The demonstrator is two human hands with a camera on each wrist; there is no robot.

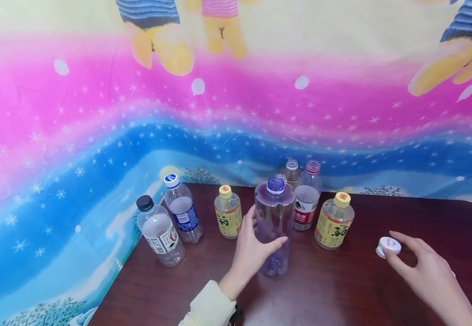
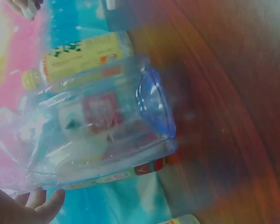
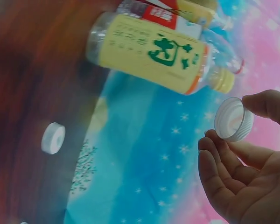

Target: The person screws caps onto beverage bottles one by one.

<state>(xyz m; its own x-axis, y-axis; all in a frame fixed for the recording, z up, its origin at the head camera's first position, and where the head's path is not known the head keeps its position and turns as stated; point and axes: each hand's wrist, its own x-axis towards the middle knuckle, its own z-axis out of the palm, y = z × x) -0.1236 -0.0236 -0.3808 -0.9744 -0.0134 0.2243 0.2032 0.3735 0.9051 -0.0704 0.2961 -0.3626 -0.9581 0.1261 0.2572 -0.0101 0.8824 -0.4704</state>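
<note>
My left hand (image 1: 250, 246) grips a large, purple-tinted clear plastic bottle (image 1: 274, 213), thumb across its front. The bottle stands upright, its purple neck uncapped. Off to the right, my right hand (image 1: 433, 271) pinches a white bottle cap (image 1: 391, 245) between thumb and fingers. In the right wrist view this cap (image 3: 234, 120) is tilted, its hollow inside showing. A second white cap (image 3: 53, 138) lies on the table, partly hidden behind the held one in the head view. Between the hands stands a yellow-labelled bottle (image 1: 334, 226) with a yellow cap.
Left on the brown table (image 1: 321, 290) are a black-capped bottle (image 1: 162, 237), a blue-and-white-capped bottle (image 1: 184, 215) and a small yellow-capped bottle (image 1: 228, 217). Behind the large bottle stand uncapped bottles, one with a red neck ring (image 1: 307, 199). A patterned cloth (image 1: 240, 104) hangs behind.
</note>
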